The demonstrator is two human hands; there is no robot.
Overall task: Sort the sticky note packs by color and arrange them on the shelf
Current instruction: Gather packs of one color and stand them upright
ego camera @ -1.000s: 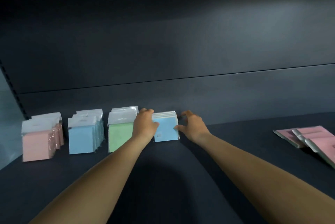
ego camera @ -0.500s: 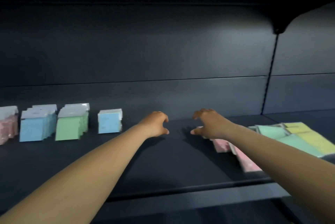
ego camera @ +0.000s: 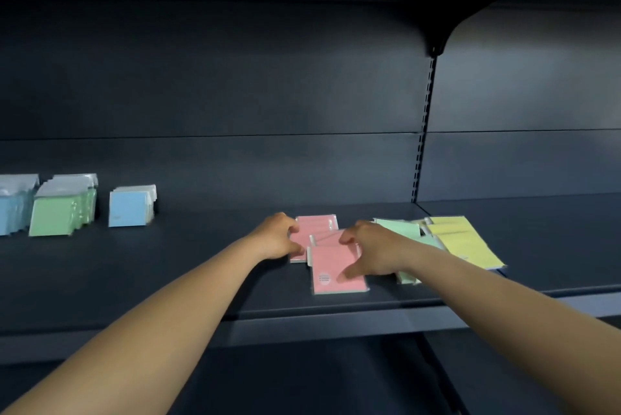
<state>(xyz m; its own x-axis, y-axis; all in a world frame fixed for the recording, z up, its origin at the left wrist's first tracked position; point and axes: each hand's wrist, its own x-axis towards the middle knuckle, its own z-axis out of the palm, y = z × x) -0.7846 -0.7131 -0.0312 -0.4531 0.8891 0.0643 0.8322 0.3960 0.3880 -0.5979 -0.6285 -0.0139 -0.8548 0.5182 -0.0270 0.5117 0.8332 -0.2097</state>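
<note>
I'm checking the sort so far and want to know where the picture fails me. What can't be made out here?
- Blue packs, head view: the left edge cuts the row off, so no count.
- Green packs: the right hand and forearm cover most.
- Print on the front pink pack: too small and blurred.
- Left hand: whether its fingers grip the pink packs is unclear.

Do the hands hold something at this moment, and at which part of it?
Both hands are on the pink packs lying flat. The left hand touches their left edge; the right hand spreads over their right side. Nothing is lifted, and a firm grip cannot be told.
</note>
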